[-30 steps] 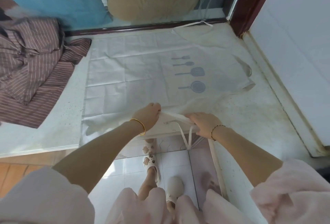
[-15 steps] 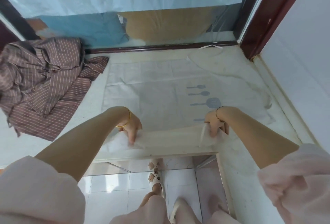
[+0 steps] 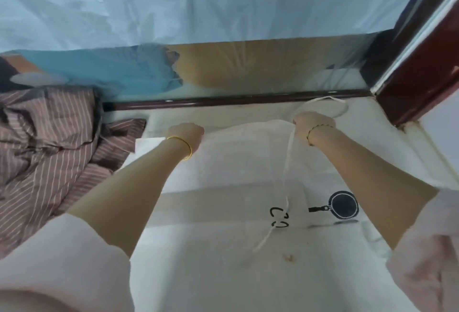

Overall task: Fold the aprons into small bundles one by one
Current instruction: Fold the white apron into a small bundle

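Apron (image 3: 223, 162) lies across pale counter (image 3: 211, 115) beneath plastic-sheeted window (image 3: 223, 13).

Both arms stretched forward, forearms bare. Left grip (image 3: 189, 134) and right grip (image 3: 309, 125) knuckles up, fingers curled on apron (image 3: 236, 160) edge, well apart.

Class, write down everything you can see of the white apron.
The apron is thin white cloth, creased, lying doubled over on the pale counter. A dark pan print and letters show near its right side. A narrow white tie trails across it. The left hand and right hand grip its far edge.
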Motion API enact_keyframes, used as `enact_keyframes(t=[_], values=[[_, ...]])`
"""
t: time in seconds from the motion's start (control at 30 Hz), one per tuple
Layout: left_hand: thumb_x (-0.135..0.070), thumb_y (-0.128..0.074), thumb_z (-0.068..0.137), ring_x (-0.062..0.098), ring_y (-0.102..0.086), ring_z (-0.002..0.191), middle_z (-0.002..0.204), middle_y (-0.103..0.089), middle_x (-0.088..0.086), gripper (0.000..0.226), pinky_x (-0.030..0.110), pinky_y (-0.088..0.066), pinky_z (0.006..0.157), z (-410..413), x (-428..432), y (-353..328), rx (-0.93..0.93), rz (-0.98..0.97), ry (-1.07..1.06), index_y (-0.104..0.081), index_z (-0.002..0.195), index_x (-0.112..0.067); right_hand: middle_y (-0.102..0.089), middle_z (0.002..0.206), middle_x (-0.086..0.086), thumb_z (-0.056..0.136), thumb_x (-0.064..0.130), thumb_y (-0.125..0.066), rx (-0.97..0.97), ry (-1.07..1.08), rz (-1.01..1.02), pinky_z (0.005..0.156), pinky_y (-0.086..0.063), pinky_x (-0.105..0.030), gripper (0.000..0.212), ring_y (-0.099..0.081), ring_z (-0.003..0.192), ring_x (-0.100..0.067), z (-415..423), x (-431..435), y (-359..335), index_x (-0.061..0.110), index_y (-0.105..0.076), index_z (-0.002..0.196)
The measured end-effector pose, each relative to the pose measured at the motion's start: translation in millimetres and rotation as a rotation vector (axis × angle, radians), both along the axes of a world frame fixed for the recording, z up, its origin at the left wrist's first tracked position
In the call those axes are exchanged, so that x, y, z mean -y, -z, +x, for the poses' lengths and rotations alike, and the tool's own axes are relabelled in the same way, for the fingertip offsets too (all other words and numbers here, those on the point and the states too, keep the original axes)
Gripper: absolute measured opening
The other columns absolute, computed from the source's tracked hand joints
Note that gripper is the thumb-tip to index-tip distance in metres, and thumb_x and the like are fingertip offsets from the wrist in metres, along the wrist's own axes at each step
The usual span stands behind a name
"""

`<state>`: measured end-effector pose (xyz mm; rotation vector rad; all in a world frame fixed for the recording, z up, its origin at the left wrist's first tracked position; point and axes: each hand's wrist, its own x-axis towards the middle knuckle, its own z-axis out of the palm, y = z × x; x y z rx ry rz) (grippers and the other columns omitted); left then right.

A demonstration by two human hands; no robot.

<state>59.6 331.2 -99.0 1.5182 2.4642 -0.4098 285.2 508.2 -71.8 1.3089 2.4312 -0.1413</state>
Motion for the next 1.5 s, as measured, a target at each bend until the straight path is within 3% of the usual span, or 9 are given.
enact_keyframes(t=[0.13, 0.33, 0.53, 0.73, 0.87, 1.0, 1.33, 1.43, 1.5], values=[[-0.013, -0.040, 0.096, 0.032, -0.050, 0.111, 0.119, -0.049, 0.013, 0.028, 0.039, -0.044, 0.091, -29, -19, 63, 0.042, -0.034, 0.035, -0.057, 0.118, -0.012, -0.056, 0.113, -0.013, 0.094, 0.016, -0.047, -0.009, -0.142, -0.068, 0.086, -0.046, -0.036, 0.020, -0.054, 0.107, -0.031, -22, -13, 69, 0.008, -0.057, 0.109], [-0.029, -0.044, 0.096, 0.027, -0.040, 0.119, 0.124, -0.046, 0.009, 0.035, 0.039, -0.042, 0.097, -41, -19, 79, 0.107, -0.039, 0.061, -0.050, 0.128, -0.016, -0.052, 0.111, -0.008, 0.096, 0.025, -0.044, -0.065, -0.170, 0.056, 0.074, -0.043, -0.034, 0.021, -0.050, 0.106, -0.027, -13, -15, 95, 0.011, -0.055, 0.109], [-0.039, -0.048, 0.092, 0.024, -0.053, 0.111, 0.119, -0.057, 0.002, 0.035, 0.035, -0.042, 0.089, -46, -7, 75, 0.151, -0.063, -0.086, -0.052, 0.122, -0.021, -0.061, 0.103, -0.006, 0.099, 0.035, -0.037, -0.047, -0.150, -0.006, 0.068, -0.042, -0.029, 0.028, -0.058, 0.096, -0.026, -22, -23, 93, 0.013, -0.052, 0.103], [-0.024, -0.047, 0.085, 0.023, -0.055, 0.100, 0.110, -0.058, 0.001, 0.029, 0.031, -0.041, 0.078, -87, 18, 62, 0.105, -0.190, -0.234, -0.055, 0.113, -0.022, -0.057, 0.091, -0.005, 0.099, 0.028, -0.037, 0.047, -0.143, 0.020, 0.066, -0.041, -0.029, 0.026, -0.050, 0.079, -0.023, -35, -34, 96, 0.011, -0.053, 0.109], [-0.019, -0.041, 0.090, 0.028, -0.040, 0.117, 0.119, -0.045, 0.009, 0.031, 0.041, -0.045, 0.090, -107, 35, 64, 0.072, -0.151, -0.277, -0.054, 0.117, -0.013, -0.061, 0.102, -0.008, 0.100, 0.030, -0.033, 0.052, -0.098, -0.007, 0.067, -0.040, -0.028, 0.030, -0.054, 0.085, -0.026, -41, -41, 99, 0.011, -0.055, 0.110], [-0.009, -0.040, 0.089, 0.027, -0.040, 0.115, 0.114, -0.044, 0.007, 0.029, 0.039, -0.047, 0.089, -111, 36, 68, 0.063, -0.115, -0.263, -0.055, 0.114, -0.008, -0.054, 0.081, -0.002, 0.099, 0.034, -0.033, 0.043, -0.102, 0.026, 0.063, -0.039, -0.026, 0.031, -0.051, 0.075, -0.023, -43, -42, 99, 0.013, -0.056, 0.100], [-0.008, -0.042, 0.091, 0.026, -0.054, 0.099, 0.105, -0.055, 0.006, 0.023, 0.035, -0.047, 0.079, -111, 27, 71, -0.121, -0.133, -0.195, -0.054, 0.111, -0.010, -0.045, 0.068, 0.004, 0.097, 0.041, -0.037, -0.029, -0.006, -0.068, 0.057, -0.036, -0.026, 0.035, -0.050, 0.072, -0.021, -35, -43, 97, 0.019, -0.040, 0.070], [-0.007, -0.047, 0.088, 0.024, -0.054, 0.101, 0.109, -0.056, 0.004, 0.027, 0.033, -0.043, 0.083, -102, 18, 62, -0.244, -0.176, -0.143, -0.050, 0.115, -0.013, -0.055, 0.080, -0.002, 0.096, 0.034, -0.042, -0.120, 0.073, -0.054, 0.058, -0.034, -0.026, 0.022, -0.051, 0.075, -0.023, -30, -44, 99, 0.014, -0.046, 0.087], [-0.006, -0.048, 0.087, 0.027, -0.051, 0.105, 0.114, -0.052, 0.007, 0.032, 0.035, -0.042, 0.084, -83, 0, 57, -0.309, -0.080, -0.073, -0.048, 0.118, -0.012, -0.057, 0.094, -0.008, 0.090, 0.030, -0.056, -0.157, 0.050, 0.142, 0.063, -0.034, -0.028, 0.026, -0.054, 0.084, -0.027, -27, -38, 101, 0.011, -0.048, 0.105]])
